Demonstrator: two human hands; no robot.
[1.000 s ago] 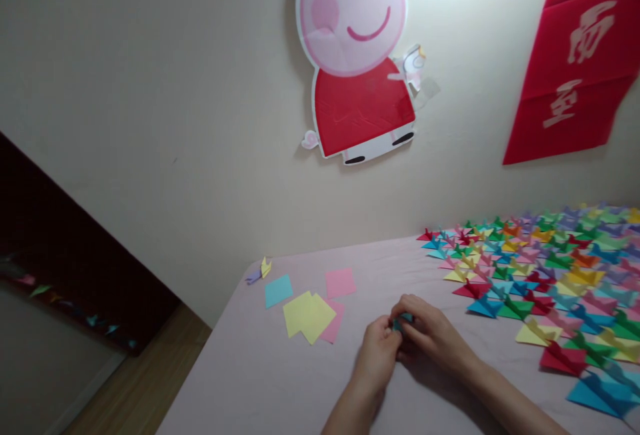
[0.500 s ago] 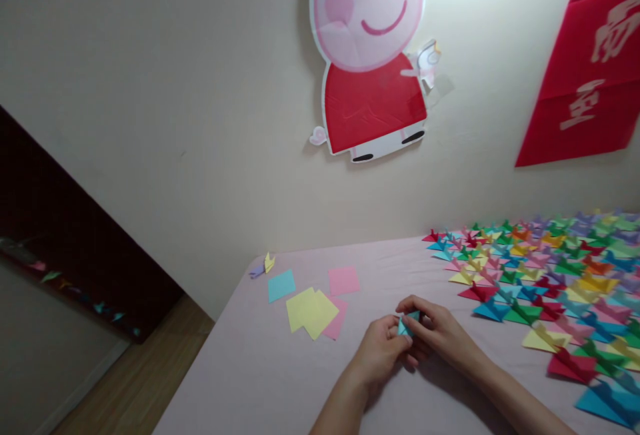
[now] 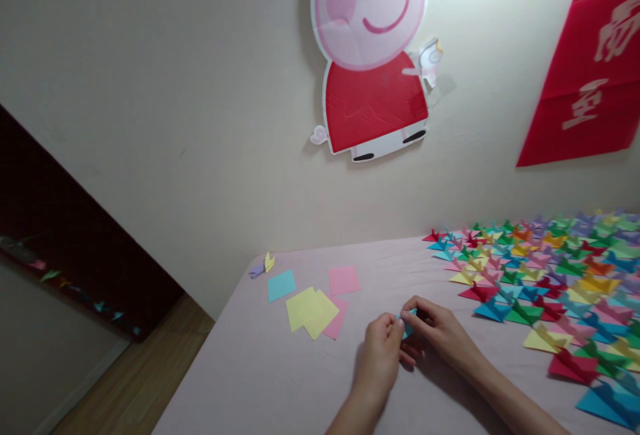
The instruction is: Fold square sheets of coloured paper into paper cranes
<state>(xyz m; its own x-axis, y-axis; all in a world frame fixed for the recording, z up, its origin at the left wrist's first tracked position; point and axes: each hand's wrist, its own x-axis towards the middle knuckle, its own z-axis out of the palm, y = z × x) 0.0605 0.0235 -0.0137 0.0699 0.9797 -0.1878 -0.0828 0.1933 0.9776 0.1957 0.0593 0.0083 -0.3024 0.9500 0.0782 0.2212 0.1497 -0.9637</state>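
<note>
A small piece of folded light-blue paper [image 3: 409, 325] is pinched between my two hands, above the pink-covered table [image 3: 260, 375]. My left hand [image 3: 383, 348] has thumb and fingers closed on its left edge. From the right, my right hand [image 3: 434, 329] grips the same paper, thumb and bent forefinger at its top. Much of the paper hides behind the fingers, so its folded shape cannot be made out. To the left lie flat yellow paper squares [image 3: 320, 315], with a pink square [image 3: 344, 280] and a light-blue square [image 3: 281, 286] nearby.
Rows of many-coloured folded paper cranes [image 3: 543, 291] cover the table's right side. A yellow and a purple folded paper piece [image 3: 269, 262] sit at the far left corner. Behind the table rises a wall with a cartoon pig cutout [image 3: 376, 101] and a red banner [image 3: 575, 88].
My left hand has turned, its thumb shifting up along the folded paper toward the right fingertips. Less of the light-blue paper shows now.
</note>
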